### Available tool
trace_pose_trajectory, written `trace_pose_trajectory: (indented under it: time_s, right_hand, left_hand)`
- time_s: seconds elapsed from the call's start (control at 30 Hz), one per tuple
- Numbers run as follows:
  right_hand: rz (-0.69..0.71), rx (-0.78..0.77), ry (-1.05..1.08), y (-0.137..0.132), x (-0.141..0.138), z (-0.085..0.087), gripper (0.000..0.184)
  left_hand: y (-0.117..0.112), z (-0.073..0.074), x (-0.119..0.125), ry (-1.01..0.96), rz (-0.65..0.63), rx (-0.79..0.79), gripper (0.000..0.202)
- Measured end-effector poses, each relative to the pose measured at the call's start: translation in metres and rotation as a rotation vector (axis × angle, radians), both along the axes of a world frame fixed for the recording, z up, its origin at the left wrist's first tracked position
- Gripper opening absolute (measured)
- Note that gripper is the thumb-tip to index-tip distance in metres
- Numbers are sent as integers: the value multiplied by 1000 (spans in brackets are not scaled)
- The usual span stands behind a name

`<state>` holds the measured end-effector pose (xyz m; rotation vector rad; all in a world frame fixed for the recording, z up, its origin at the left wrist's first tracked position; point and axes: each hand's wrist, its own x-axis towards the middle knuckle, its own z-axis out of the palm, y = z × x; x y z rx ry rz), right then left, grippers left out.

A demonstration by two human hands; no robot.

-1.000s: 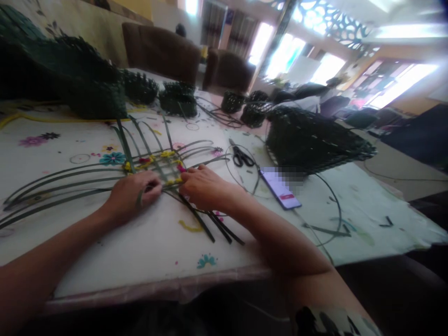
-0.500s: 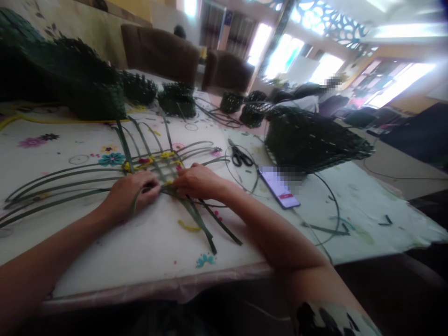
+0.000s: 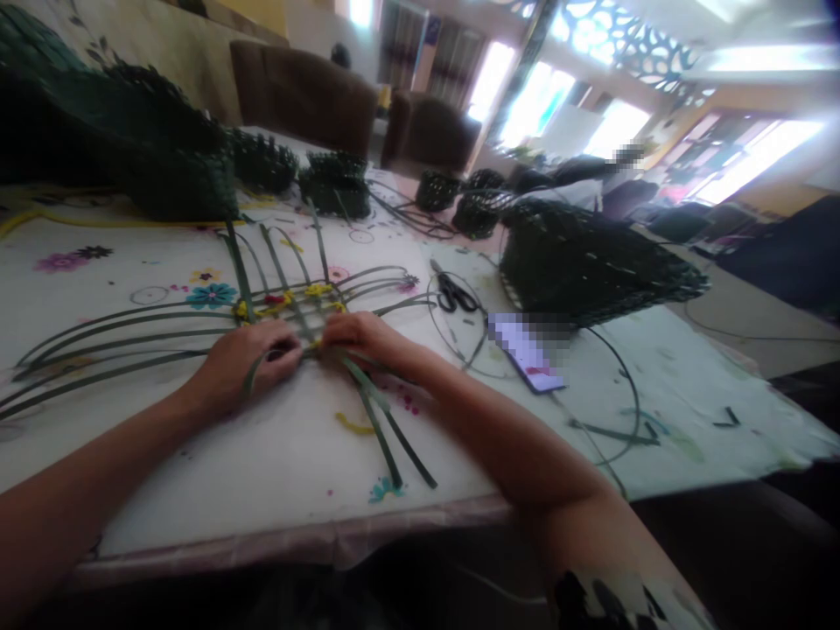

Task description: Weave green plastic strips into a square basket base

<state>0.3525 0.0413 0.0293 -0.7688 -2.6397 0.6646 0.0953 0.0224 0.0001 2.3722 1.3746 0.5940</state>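
Note:
A loose lattice of dark green weaving strips point(image 3: 298, 308) lies on the flowered tablecloth, its crossings tied with yellow and red bits. Long strip ends arch out to the left, the back and the right. My left hand point(image 3: 259, 354) is closed at the lattice's near edge, a strip curling out under its fingers. Just to the right, my right hand point(image 3: 360, 337) pinches a strip at the near corner; its fingertips partly hide the crossing there. Below it, strip ends point(image 3: 381, 424) hang toward the table's front edge.
Black scissors point(image 3: 452, 293) and a lit phone point(image 3: 525, 350) lie right of the lattice. A large dark woven basket point(image 3: 591, 262) stands behind the phone. Small woven baskets point(image 3: 334, 184) line the back, and another big woven piece point(image 3: 177, 157) rises at left. A yellow scrap point(image 3: 354, 425) lies in front.
My right hand has shifted slightly to the left, its fingers drawn in tighter. The strip ends below it have swung a little left and nearer. My left hand stays in place.

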Motion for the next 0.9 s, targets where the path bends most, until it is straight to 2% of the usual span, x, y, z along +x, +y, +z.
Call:
trace_pose_trajectory:
  time_s: [0.1, 0.3, 0.43, 0.6, 0.67, 0.77, 0.9]
  right_hand:
    - [44, -24, -23, 0, 0, 4, 16]
    - [37, 103, -180, -11, -2, 17, 27]
    - [6, 122, -236, -18, -3, 25, 28]
    - [-60, 26, -139, -15, -4, 23, 22]
    - [-141, -29, -94, -14, -8, 20, 20]
    - [-304, -75, -69, -15, -17, 18, 31]
    - [-284, 34, -154, -25, -28, 23, 33]
  left_hand:
    - [-1, 0, 1, -9, 12, -6, 39]
    - [-2, 3, 7, 25, 118, -73, 51]
    - [0, 4, 6, 26, 69, -89, 49]
    - [-2, 6, 4, 47, 17, -73, 45]
    - [-3, 7, 5, 62, 21, -53, 43]
    - [-5, 9, 9, 97, 34, -36, 40]
    - [-8, 10, 12, 111, 74, -34, 36]
